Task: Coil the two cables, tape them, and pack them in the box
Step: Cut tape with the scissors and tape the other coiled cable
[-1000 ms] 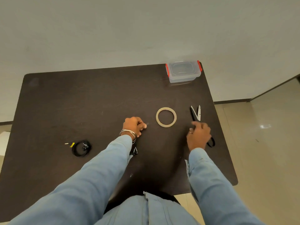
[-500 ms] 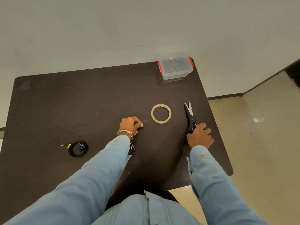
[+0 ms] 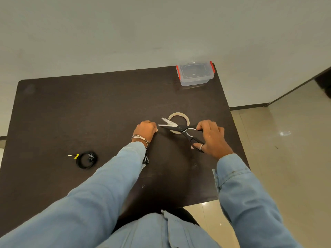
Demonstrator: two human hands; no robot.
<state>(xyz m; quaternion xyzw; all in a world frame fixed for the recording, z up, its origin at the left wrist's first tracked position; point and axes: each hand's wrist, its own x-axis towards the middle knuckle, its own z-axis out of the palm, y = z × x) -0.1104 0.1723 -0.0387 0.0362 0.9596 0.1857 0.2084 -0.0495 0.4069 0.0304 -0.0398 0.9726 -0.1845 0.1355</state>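
Above the tape roll [image 3: 179,125], the right hand [image 3: 211,136] grips open scissors [image 3: 180,129]; the left hand [image 3: 145,130], beside it, is clenched, its contents hidden.

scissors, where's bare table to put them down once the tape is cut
Widest bare patch: the far left of the table, beyond the coiled cable. Also free: between the tape roll and the lidded box, and the near strip between the sleeves. Crowded: around the left hand, scissors and right hand.
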